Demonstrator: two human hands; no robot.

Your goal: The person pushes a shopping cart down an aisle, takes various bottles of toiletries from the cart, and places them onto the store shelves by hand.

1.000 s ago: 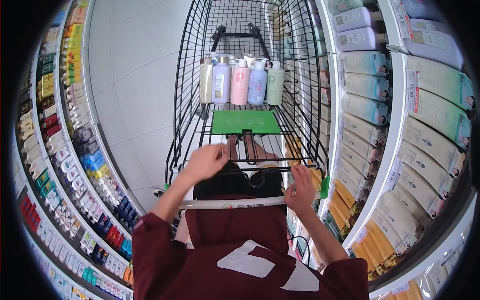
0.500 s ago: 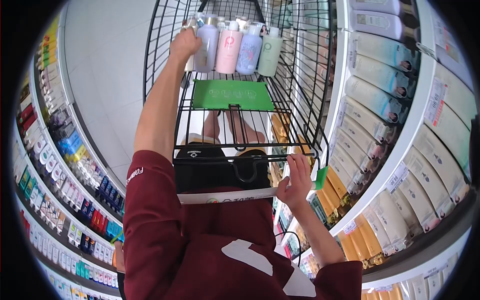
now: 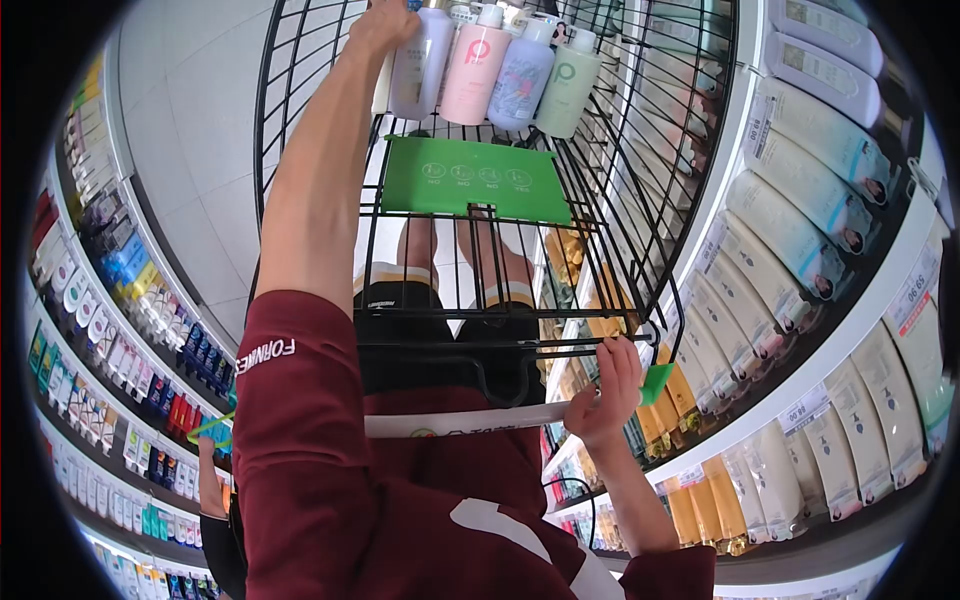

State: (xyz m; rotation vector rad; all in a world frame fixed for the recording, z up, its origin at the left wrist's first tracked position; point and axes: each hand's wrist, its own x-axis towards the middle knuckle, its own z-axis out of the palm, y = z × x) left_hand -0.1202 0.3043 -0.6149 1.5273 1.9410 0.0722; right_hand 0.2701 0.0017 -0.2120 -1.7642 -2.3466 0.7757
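My left hand (image 3: 385,28) is at the far left of a row of bottles in a black wire shopping cart (image 3: 460,314). Its fingers are closed around the leftmost bottle (image 3: 381,92), a pale one mostly hidden by the hand. To its right stand a lavender bottle (image 3: 420,65), a pink pump bottle (image 3: 474,72), a blue-purple patterned bottle (image 3: 522,80) and a light green bottle (image 3: 569,88). My right hand (image 3: 608,392) grips the right end of the cart's white handle (image 3: 480,420), its fingertips reaching the black bar. The top frame edge cuts off part of my left hand.
A green panel (image 3: 470,180) is fixed in the cart. Shelves of bagged bottles (image 3: 800,300) rise close on the right, and shelves of small packages (image 3: 130,330) curve along the left. Another person's arm (image 3: 209,480) shows at lower left. White floor tiles (image 3: 190,120) lie beside the cart.
In the view, the bottles and my left hand have shifted up, and the right shelves outward. My right hand sits slightly lower, still on the handle. More of the other person's arm shows at lower left.
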